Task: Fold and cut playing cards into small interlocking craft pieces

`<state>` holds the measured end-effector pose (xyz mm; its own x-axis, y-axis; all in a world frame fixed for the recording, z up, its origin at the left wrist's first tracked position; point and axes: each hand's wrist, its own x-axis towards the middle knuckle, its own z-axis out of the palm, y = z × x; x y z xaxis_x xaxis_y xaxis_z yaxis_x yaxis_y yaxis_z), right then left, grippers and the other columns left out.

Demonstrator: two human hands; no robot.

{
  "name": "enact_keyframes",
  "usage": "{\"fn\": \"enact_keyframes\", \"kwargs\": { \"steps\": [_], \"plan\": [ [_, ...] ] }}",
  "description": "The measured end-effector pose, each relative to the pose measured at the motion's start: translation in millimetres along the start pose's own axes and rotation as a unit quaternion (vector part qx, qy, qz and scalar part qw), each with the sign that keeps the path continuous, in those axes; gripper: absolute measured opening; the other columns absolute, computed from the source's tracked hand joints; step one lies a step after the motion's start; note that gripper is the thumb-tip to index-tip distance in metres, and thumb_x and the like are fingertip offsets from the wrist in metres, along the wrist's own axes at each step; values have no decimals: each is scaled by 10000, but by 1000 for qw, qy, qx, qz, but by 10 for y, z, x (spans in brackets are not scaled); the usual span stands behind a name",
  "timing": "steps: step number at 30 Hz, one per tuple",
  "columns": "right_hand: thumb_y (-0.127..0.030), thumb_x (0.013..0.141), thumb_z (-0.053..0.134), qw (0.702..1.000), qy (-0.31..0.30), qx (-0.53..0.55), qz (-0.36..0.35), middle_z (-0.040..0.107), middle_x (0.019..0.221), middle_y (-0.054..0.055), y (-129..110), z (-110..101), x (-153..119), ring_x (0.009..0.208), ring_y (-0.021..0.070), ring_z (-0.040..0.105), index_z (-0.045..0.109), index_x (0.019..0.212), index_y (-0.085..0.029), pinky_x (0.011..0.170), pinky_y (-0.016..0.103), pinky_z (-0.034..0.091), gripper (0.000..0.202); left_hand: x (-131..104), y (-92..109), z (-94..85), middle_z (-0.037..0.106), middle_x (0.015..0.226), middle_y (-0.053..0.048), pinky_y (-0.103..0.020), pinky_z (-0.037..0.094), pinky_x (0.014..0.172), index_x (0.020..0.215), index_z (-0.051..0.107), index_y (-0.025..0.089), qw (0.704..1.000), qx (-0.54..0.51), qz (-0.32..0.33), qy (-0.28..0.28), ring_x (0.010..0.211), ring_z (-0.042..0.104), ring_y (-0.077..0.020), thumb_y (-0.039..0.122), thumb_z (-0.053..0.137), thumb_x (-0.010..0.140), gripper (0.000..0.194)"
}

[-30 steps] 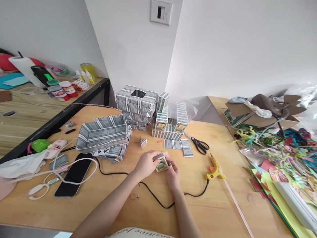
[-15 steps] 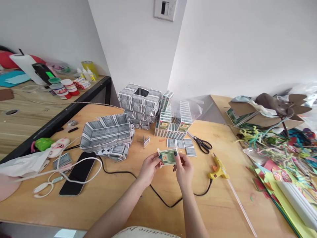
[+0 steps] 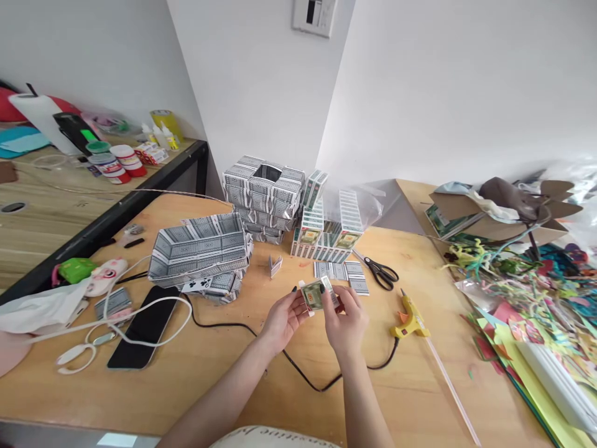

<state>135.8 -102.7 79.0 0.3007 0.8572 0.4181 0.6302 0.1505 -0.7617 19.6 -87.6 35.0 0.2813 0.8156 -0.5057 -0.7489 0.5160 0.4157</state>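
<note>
A small green playing-card box (image 3: 313, 295) with white end flaps folded out is gripped in my right hand (image 3: 346, 317), the thumb across its front face. My left hand (image 3: 283, 320) lies beside the box's left end, palm turned up and fingers apart; whether its fingertips touch the flaps is hard to tell. Beyond my hands, several patterned playing cards (image 3: 332, 270) lie face down. A small folded card (image 3: 275, 266) stands to their left. Farther back are stacked card boxes (image 3: 321, 252), next to a larger box covered in playing cards (image 3: 263, 193).
An open tray made of cards (image 3: 200, 246) sits at left, near a black phone (image 3: 143, 330) and white cable. Black-handled scissors (image 3: 382, 274) and a yellow glue gun (image 3: 410, 320) lie to the right; the gun's black cord (image 3: 308, 381) loops before me. Colourful craft scraps (image 3: 527, 336) fill the right side.
My left hand has loosened from the card box and opened. The box is now held by my right hand and tilted, its right end nearer that palm.
</note>
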Motion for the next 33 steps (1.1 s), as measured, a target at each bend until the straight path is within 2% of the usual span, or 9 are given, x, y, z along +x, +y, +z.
{"fn": "enact_keyframes", "kwargs": {
  "steps": [6, 8, 11, 14, 16, 20, 26, 29, 33],
  "plan": [
    [-417, 838, 414, 998, -35, 6, 49, 578, 642, 29, 52, -58, 34, 481, 107, 479, 634, 799, -146, 470, 219, 388, 351, -33, 59, -6, 671, 801, -103, -282, 506, 690, 888, 604, 92, 999, 25, 37, 0, 712, 631, -156, 220, 527, 796, 176],
    [-414, 830, 430, 999, 4, 5, 48, 572, 624, 29, 41, -86, 28, 476, 109, 478, 636, 794, -143, 461, 217, 384, 342, -47, 71, 9, 670, 832, -112, -297, 499, 730, 907, 602, 89, 999, 22, 33, -19, 758, 632, -166, 238, 517, 802, 201],
    [-381, 809, 477, 999, 51, 4, -9, 603, 733, 68, -6, -100, 3, 540, 124, 509, 632, 843, -150, 504, 231, 413, 279, -25, 48, 29, 664, 856, -107, -307, 487, 758, 900, 600, 98, 999, -3, 10, -48, 790, 626, -170, 279, 500, 811, 226],
    [-345, 829, 447, 999, -15, 5, -46, 598, 727, 67, -33, -68, -22, 530, 121, 502, 634, 841, -168, 506, 237, 417, 258, 46, -9, 18, 658, 788, -48, -248, 488, 679, 819, 590, 138, 998, -58, 8, 13, 699, 616, -123, 304, 513, 804, 184],
    [-346, 826, 452, 999, -21, 4, -41, 595, 726, 68, -17, -34, -32, 523, 119, 496, 634, 845, -166, 496, 235, 414, 257, 91, -40, -7, 652, 784, -49, -255, 487, 677, 813, 583, 139, 997, -66, -11, 31, 695, 612, -126, 335, 515, 799, 208],
    [-394, 797, 484, 999, -31, 32, 19, 593, 715, 57, 103, 26, -23, 530, 120, 492, 639, 834, -159, 512, 240, 420, 284, 100, -34, -61, 645, 793, -70, -273, 488, 660, 828, 574, 127, 999, -36, -13, 35, 702, 610, -144, 369, 513, 795, 251],
    [-468, 760, 513, 951, -57, 191, 235, 431, 432, -36, 369, 68, 2, 395, 96, 391, 631, 752, -124, 374, 207, 314, 364, -12, 9, -52, 662, 835, -63, -223, 466, 621, 883, 593, 139, 997, 68, 27, 22, 703, 611, -131, 282, 620, 721, 219],
    [-471, 737, 543, 929, -63, 258, 259, 448, 455, -38, 431, 77, -16, 401, 88, 397, 618, 727, -125, 380, 204, 322, 354, -12, -19, -41, 667, 877, -66, -255, 459, 728, 909, 582, 139, 990, 126, 63, 4, 778, 618, -154, 210, 669, 664, 269],
    [-443, 731, 568, 906, -109, 318, 256, 596, 660, 11, 442, 74, -55, 535, 118, 516, 630, 813, -144, 499, 238, 439, 316, -19, -3, -32, 664, 851, -56, -300, 444, 783, 884, 549, 143, 963, 212, 159, 40, 814, 612, -180, 202, 667, 653, 266]
  ]
}}
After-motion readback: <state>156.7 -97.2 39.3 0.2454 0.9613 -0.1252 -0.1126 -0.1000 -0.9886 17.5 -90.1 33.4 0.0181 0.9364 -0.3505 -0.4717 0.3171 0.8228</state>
